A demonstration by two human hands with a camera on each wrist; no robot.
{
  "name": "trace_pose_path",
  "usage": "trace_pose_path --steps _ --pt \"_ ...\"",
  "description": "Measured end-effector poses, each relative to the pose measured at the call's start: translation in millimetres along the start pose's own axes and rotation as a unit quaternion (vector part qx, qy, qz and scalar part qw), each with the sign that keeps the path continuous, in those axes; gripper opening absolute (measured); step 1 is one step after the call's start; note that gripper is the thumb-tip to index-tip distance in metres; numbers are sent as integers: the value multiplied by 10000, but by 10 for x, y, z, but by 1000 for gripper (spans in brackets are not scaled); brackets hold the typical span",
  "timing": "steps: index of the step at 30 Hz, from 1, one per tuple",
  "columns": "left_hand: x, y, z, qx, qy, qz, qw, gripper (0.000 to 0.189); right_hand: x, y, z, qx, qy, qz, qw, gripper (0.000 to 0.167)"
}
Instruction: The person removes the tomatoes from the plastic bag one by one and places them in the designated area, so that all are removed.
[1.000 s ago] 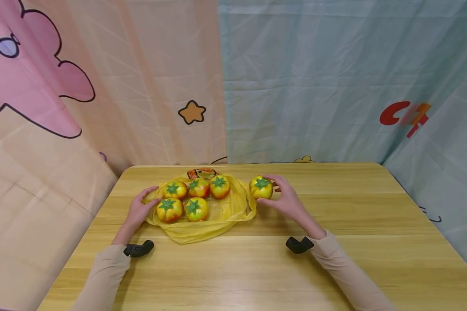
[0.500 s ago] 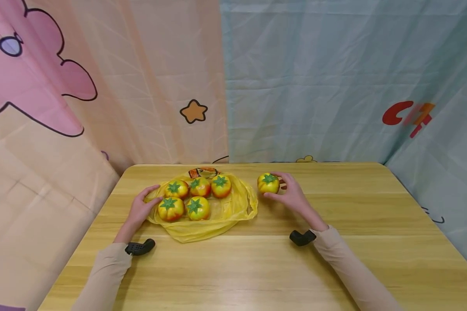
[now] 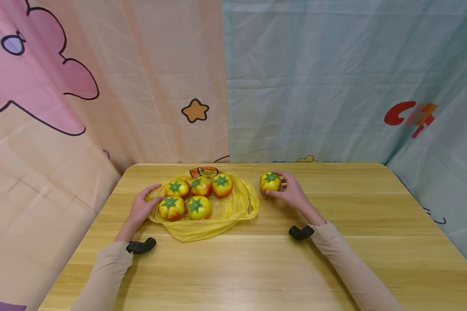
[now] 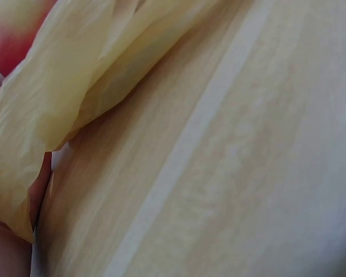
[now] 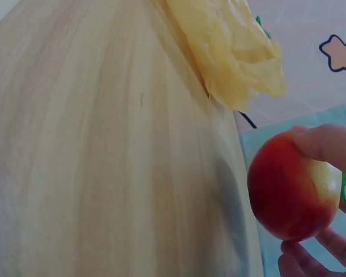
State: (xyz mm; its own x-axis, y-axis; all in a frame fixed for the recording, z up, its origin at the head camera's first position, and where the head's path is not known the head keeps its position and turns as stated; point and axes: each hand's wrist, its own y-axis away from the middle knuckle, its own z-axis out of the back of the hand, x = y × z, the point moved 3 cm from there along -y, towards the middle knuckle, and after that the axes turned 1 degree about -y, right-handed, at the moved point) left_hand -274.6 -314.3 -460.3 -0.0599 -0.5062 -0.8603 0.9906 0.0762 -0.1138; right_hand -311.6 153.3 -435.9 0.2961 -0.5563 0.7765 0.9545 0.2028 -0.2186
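The right hand [image 3: 293,194] grasps a single tomato [image 3: 270,182], its fingers curled round the fruit's right and far sides, so the tomato lies just to the left of the palm, toward the yellow bag [image 3: 233,207]. It sits low over the tabletop [image 3: 257,268], apart from the bag's right edge; whether it touches the wood cannot be told. The right wrist view shows the same tomato [image 5: 294,187] pinched between a thumb above and fingers [image 5: 328,242] below, its red side turned to the camera. The fruit is roundish with no long axis, its green calyx up.

The left hand [image 3: 142,207] rests at the bag's left edge, its fingers curled onto the plastic and holding it, beside the five tomatoes [image 3: 196,196] lying on the bag. The right hand is the nearer one to the lone tomato; the left is well apart from it.

Compared with a second ago, the lone tomato and the right hand have moved away from the bag's right edge, toward the far side of the tabletop. The left hand and the five tomatoes lie as before.
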Motion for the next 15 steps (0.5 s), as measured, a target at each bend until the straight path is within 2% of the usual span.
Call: trace_pose_path --steps 15 --pt "15 2 -4 6 63 49 10000 53 -106 -65 -55 -11 -21 -20 10000 67"
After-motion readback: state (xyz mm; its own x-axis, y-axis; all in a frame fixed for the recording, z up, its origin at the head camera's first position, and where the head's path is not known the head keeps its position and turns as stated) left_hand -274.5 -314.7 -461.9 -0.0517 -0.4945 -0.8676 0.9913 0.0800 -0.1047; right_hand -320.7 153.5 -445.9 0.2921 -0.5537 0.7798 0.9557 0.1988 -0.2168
